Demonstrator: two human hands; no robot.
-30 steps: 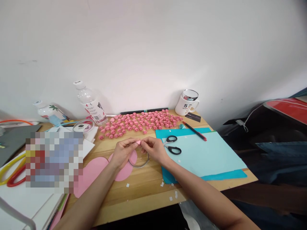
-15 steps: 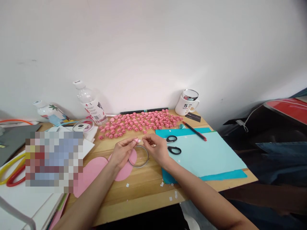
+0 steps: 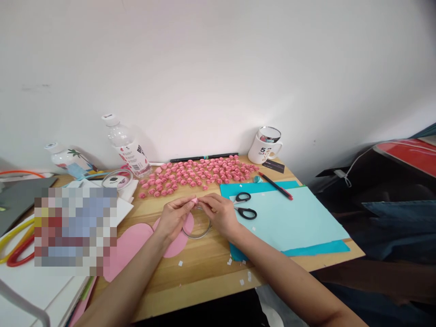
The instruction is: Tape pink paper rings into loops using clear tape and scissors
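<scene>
So, table point(image 3: 204, 277): backs onto the wall point(image 3: 218, 68), runs out to a bare corner at the right, and ends in front beneath the left forearm point(image 3: 136, 268) and the right forearm point(image 3: 279, 272).
Front strip: shows open wood between both forearms, with white scraps point(image 3: 249, 276) scattered near the right one.
Back side: fills with flowers point(image 3: 192, 175) from beside the bottle point(image 3: 134, 156) almost to the mug point(image 3: 259, 152); leaves only a narrow band of wood ahead of the knuckles.
Right side: bears a pale sheet point(image 3: 293, 222) over a blue sheet point(image 3: 238, 252), with scissors point(image 3: 242, 210) just beside the right hand point(image 3: 221, 215) and a pen point(image 3: 277, 186) farther back, lying across the rear edges.
Left side: crowds up with papers point(image 3: 37, 281), partly pixelated.
Wood below the hands: carries discs point(image 3: 129, 250) under the left hand point(image 3: 175, 218) and its forearm, plus a ring point(image 3: 197, 237) overlapping one disc.
Pink piece point(image 3: 194, 200): sits raised between the two sets of fingertips, apart from the flowers.
Left fingers: pinch the piece firmly against the thumb.
Right fingers: bunch together at its right end; cannot tell whether gripping or merely touching.
</scene>
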